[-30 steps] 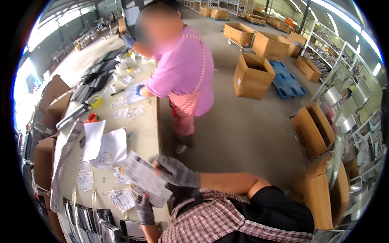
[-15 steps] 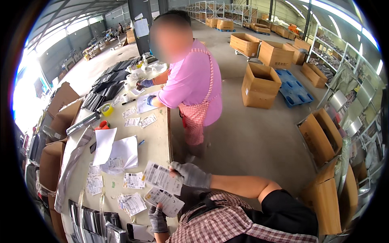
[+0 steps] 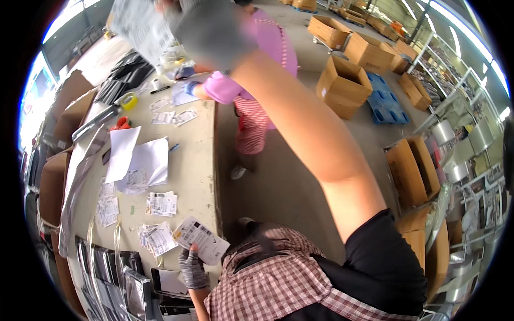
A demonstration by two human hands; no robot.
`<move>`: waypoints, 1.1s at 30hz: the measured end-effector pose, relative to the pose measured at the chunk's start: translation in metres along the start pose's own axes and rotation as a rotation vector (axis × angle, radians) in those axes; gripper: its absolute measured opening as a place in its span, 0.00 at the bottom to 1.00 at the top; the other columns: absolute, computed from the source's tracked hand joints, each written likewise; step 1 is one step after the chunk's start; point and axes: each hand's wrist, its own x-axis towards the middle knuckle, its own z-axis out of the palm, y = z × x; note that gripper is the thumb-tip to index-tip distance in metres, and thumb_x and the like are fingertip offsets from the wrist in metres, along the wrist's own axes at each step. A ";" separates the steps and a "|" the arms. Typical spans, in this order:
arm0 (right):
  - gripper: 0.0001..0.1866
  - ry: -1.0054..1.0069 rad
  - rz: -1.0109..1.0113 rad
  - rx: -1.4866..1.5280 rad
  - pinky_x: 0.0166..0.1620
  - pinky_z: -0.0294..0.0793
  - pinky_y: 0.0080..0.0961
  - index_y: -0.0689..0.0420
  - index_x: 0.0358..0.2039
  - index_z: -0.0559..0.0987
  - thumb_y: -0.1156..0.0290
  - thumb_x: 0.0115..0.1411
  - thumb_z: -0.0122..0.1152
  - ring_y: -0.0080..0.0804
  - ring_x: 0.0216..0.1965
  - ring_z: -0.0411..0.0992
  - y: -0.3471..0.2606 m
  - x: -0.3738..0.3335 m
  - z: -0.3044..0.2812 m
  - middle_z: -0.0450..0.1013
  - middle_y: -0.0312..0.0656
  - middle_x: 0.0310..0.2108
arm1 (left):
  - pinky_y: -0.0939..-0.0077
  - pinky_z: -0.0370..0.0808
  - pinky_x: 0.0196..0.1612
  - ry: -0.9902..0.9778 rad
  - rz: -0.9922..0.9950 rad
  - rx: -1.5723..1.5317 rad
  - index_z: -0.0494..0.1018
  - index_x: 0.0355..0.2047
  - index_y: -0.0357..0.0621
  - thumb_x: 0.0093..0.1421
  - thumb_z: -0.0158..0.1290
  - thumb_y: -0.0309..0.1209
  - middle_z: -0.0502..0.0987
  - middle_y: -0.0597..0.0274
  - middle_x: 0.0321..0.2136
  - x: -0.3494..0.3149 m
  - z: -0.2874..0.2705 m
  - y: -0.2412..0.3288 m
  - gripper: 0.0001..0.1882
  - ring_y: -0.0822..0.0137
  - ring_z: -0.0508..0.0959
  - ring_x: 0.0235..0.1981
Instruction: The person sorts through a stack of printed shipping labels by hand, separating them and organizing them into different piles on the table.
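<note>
At the workbench (image 3: 187,183) edge, the left hand (image 3: 193,267) pinches a shipping label (image 3: 203,241) by its near side; higher, the right hand (image 3: 210,33) grips blurred paper (image 3: 142,31).

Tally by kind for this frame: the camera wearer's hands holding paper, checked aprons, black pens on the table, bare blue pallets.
Wearer's hands holding paper: 2 (left hand, right hand)
Checked aprons: 2
Black pen: 1
Bare blue pallet: 1
Total: 6

We see an open cardboard box (image 3: 336,90) and a blue pallet (image 3: 386,99) on the floor (image 3: 278,184) at two o'clock, another box (image 3: 402,172) at three, and a yellow tape roll (image 3: 131,106) on the surface (image 3: 190,179) at ten.
</note>
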 end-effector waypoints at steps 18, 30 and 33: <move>0.14 -1.022 0.470 0.704 0.34 0.74 0.33 0.57 0.41 0.71 0.62 0.60 0.54 0.44 0.31 0.76 0.023 -0.271 0.125 0.74 0.50 0.28 | 0.72 0.74 0.40 0.369 0.153 -0.251 0.69 0.42 0.32 0.56 0.55 0.31 0.75 0.58 0.35 0.030 -0.042 0.001 0.17 0.66 0.76 0.35; 0.25 -1.062 0.206 0.638 0.49 0.69 0.32 0.56 0.57 0.62 0.74 0.58 0.49 0.45 0.46 0.70 0.094 -0.275 0.219 0.67 0.53 0.48 | 0.87 0.61 0.24 0.863 0.261 -0.365 0.73 0.26 0.46 0.56 0.56 0.33 0.70 0.76 0.21 0.005 -0.053 0.003 0.06 0.82 0.66 0.22; 0.24 -1.194 0.581 0.832 0.36 0.75 0.26 0.54 0.54 0.65 0.79 0.56 0.50 0.32 0.33 0.74 0.103 -0.276 0.263 0.70 0.50 0.42 | 0.71 0.76 0.42 0.975 0.406 -0.467 0.67 0.48 0.35 0.56 0.56 0.31 0.75 0.58 0.40 -0.002 -0.062 -0.011 0.22 0.65 0.77 0.39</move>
